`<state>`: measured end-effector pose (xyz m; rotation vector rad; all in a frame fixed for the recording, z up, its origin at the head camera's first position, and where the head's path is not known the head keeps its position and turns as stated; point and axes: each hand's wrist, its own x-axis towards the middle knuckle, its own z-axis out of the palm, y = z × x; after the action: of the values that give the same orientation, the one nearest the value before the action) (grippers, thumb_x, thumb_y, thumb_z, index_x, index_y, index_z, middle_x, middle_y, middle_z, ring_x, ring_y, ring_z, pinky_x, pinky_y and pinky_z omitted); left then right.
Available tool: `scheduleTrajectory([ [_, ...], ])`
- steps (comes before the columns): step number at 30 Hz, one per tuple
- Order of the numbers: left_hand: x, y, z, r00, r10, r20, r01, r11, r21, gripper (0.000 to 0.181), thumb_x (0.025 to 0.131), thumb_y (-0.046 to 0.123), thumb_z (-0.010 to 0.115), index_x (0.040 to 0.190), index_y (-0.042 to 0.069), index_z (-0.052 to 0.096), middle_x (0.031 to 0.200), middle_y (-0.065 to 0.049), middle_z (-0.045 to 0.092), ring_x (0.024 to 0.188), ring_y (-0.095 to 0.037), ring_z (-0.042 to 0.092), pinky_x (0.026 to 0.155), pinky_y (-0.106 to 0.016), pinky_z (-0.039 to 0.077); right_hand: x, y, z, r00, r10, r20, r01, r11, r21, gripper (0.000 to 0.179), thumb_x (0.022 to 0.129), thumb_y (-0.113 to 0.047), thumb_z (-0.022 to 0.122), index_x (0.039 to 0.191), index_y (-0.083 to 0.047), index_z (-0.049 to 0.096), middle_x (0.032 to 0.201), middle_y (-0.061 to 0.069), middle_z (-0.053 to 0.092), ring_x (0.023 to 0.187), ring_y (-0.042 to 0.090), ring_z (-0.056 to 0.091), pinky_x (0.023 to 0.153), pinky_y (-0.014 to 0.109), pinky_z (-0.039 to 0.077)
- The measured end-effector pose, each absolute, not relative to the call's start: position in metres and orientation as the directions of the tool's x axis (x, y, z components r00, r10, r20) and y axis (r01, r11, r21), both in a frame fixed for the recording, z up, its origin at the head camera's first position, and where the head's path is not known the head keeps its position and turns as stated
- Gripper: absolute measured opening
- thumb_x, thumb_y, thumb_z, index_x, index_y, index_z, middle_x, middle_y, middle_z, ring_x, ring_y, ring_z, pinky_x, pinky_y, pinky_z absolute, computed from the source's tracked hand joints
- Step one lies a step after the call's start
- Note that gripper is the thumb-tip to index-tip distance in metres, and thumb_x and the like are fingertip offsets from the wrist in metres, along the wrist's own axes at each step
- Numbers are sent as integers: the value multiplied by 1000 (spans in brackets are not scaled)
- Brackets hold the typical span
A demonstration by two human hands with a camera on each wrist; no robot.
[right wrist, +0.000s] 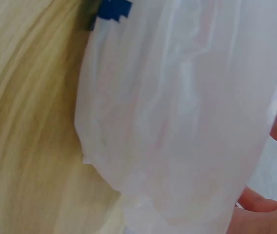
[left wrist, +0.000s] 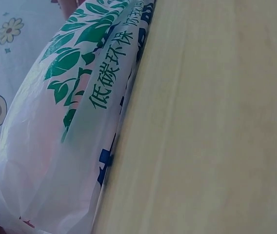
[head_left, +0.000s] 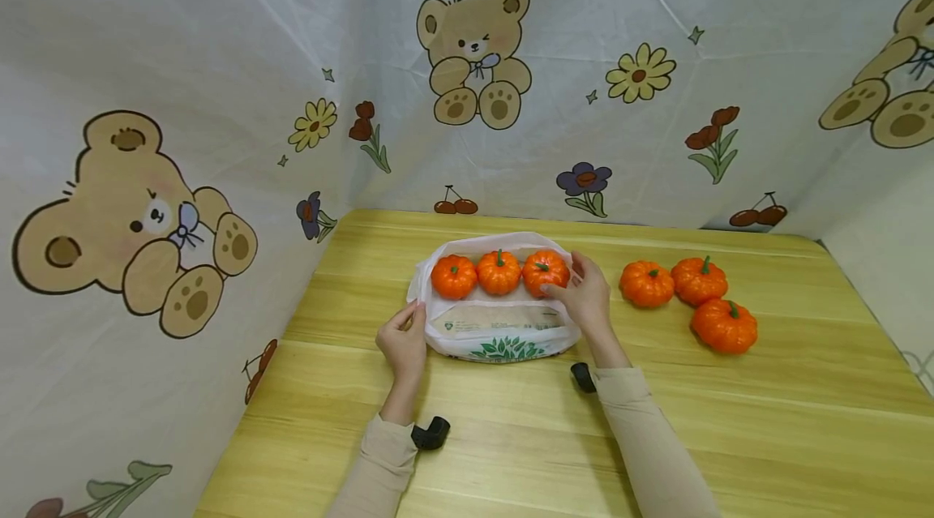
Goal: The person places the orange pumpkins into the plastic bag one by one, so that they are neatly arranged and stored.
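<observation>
**Seating the third pumpkin in the bag**

A white plastic bag [head_left: 503, 340] with green leaf print lies flat on the wooden table [head_left: 511, 437], its mouth turned away from the person. Three small orange pumpkins sit in a row just inside that mouth. The right hand [head_left: 587, 299] rests at the bag's right end, fingers curled lightly round the pumpkin nearest it [head_left: 543, 271], which touches the middle pumpkin [head_left: 499, 273]. The left hand [head_left: 401, 340] is at the bag's left edge, thumb and fingers pinching the rim near the left pumpkin [head_left: 453, 276]. Three more pumpkins [head_left: 696, 299] lie loose on the table, well to the right of the bag.

Doing this well seems to depend on the left hand: it should keep the rim pinned and slightly lifted so the mouth stays wide while the right hand settles its pumpkin. The film is thin and slippery, as the wrist views suggest, so a firm pinch matters more than force. The pumpkin is best set stem up and snug against its neighbour, then let go gently so the row does not roll. Pushing too hard could slide the whole bag away across the smooth wood.
</observation>
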<state>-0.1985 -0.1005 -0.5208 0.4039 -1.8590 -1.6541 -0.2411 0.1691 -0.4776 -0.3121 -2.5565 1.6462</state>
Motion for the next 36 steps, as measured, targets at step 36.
scheduleTrajectory([
  [36,-199,-99,-520,-762,-604,232,170,158,973,12,83,1,75,93,-6,75,96,-22,73,100,-32,70,87,-40,56,-160,299,-448,-786,613,78,36,172,-985,78,77,-1,80,146,-11,44,144,4,48,133,15,45,105,13,41],
])
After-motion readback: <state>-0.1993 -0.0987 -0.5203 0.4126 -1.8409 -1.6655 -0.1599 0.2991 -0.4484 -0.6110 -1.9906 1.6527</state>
